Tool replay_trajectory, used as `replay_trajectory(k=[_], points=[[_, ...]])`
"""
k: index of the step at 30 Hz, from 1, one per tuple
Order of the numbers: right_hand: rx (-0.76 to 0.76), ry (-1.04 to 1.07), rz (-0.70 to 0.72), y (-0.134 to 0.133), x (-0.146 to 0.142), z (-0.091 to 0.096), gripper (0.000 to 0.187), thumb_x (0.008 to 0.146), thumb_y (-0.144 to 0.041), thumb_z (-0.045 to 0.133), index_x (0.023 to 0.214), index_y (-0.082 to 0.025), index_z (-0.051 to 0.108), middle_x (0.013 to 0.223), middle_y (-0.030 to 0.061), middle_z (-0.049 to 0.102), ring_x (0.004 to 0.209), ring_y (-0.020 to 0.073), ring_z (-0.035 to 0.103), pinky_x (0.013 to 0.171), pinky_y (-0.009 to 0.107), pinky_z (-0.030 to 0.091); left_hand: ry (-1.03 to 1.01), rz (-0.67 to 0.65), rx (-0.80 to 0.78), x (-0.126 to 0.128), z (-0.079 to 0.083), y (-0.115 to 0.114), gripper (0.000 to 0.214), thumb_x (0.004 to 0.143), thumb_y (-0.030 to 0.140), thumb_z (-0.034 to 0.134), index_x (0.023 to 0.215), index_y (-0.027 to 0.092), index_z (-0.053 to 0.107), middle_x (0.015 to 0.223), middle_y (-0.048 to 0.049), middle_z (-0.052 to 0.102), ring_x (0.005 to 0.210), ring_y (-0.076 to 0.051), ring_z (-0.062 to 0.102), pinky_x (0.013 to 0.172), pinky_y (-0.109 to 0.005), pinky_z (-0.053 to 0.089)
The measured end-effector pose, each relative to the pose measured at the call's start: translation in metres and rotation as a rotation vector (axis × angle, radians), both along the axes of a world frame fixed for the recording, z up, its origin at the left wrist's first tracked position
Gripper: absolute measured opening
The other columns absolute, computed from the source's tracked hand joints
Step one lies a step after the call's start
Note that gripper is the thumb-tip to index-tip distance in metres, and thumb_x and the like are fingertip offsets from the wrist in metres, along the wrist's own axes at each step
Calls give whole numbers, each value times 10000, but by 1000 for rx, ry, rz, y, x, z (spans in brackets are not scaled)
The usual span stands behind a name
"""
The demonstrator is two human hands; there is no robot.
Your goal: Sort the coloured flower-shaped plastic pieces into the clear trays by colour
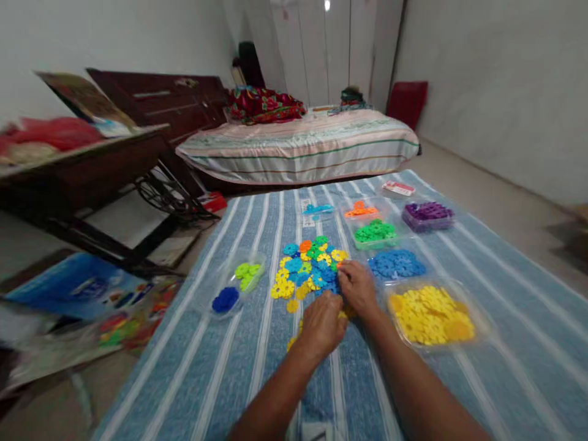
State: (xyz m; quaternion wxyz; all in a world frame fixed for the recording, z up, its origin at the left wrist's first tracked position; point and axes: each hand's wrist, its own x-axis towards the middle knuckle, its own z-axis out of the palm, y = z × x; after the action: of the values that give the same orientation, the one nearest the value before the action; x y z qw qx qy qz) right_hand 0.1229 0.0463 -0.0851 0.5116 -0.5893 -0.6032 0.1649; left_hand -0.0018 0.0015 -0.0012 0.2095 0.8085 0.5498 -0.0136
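Plastic discs [311,267] are lying in a mixed heap on the striped cloth [239,367], and both hands are right there at its near right side! The right hand [359,286] is bending its fingers inward at the heap's edge, an orange bit showing by the tips; whether they're pinching it, I cannot tell. Just left and nearer, the left hand [321,318] is sitting with its fingers curled under, tips hidden, so how wide they're standing and what they're holding, I cannot tell either. Loose yellow discs [293,305] are straggling along the near left side of the heap.

Out to the right now: a clear tray [480,331] is holding yellow discs [429,313], with blue discs [397,264] sitting just beyond. Farther still, green discs [375,231], orange pieces [361,209] and purple pieces [428,214] are filling their own tubs. Over on the left, another clear tub [258,260] is carrying lime discs [247,274] and dark blue discs [225,299]. Past the far edge, a bed [298,147] is standing with a red flowered blanket [266,105] lying on top.
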Motion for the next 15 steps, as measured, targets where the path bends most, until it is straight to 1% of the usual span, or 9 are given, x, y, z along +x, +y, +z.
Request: replay_trajectory(k=[3,5,7,9,12,15], points=[[-4,9,-12,0,-1,0,244,870,-245,469,827,-198,705,959,82,674,959,208,599,908,355,455,-109,66,-63,-4,-5,5,44,724,169,600,766,179,605,775,-17,628,759,-170,586,663,-267,384],[-6,14,-19,1,-1,1,243,870,-242,470,826,-201,705,959,80,674,953,205,601,899,348,457,-256,117,-153,-4,-11,10,50,681,152,611,678,178,569,626,27,557,618,-129,524,577,-245,342],[-10,17,-18,1,-1,2,247,873,-242,465,835,-195,705,959,83,674,943,204,604,890,344,461,-404,154,-217,-1,-17,14,72,658,151,615,647,174,548,554,53,498,543,-103,462,531,-231,306],[-15,22,-13,2,-1,3,258,884,-249,455,862,-188,706,965,88,674,939,204,604,886,343,463,-466,158,-219,4,-20,17,64,651,160,617,640,167,554,537,58,483,530,-97,440,518,-226,286],[-21,28,-17,2,-1,4,280,904,-273,440,901,-182,705,976,92,675,943,204,603,889,344,463,-380,140,-148,12,-19,18,22,662,176,614,665,154,613,578,27,549,569,-117,483,536,-232,295],[-27,34,-25,2,-1,5,288,911,-293,443,898,-179,708,968,91,677,938,204,604,892,344,461,-243,137,-104,19,-13,16,117,697,178,584,759,152,681,662,-23,638,617,-149,555,566,-246,325]])
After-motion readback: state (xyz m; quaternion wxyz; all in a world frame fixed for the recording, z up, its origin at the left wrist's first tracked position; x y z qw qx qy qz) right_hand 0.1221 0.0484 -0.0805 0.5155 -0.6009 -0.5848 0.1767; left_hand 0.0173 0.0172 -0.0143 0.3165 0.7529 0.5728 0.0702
